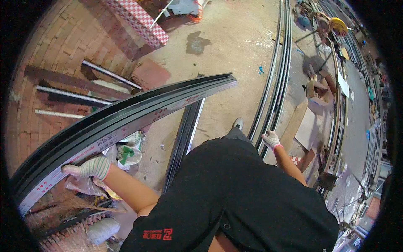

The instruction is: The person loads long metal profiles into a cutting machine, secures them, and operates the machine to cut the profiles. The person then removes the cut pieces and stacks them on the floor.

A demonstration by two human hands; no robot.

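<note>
Your left hand [89, 167], in a striped knit glove, presses up against the underside of a long black profile [126, 117], fingers curled at its lower edge where a white printed film runs along it. Whether the hand is closed around that edge or only propping it, I cannot tell. The profile is off the floor and slants from lower left, past your left hand, up to its cut end near the middle of the view. Your right hand [270, 138], also gloved, hangs loosely curled and holds nothing, well to the right of the profile, just beside a bundle of rails [277, 80] lying on the concrete. Just under the profile, by your left hand, sit crumpled plastic bags [126, 153]. A second dark bar [184, 134] lies on the floor beneath the profile's raised end, running towards your black shirt. Left of the profile stands a brick wall [63, 46] with silver bars [73, 95] leaning on it. Beyond the profile's end stands a red-and-white checked block [140, 21]. Far right of the profile, cardboard sheets [306, 126] lie among more stacked rails.
</note>
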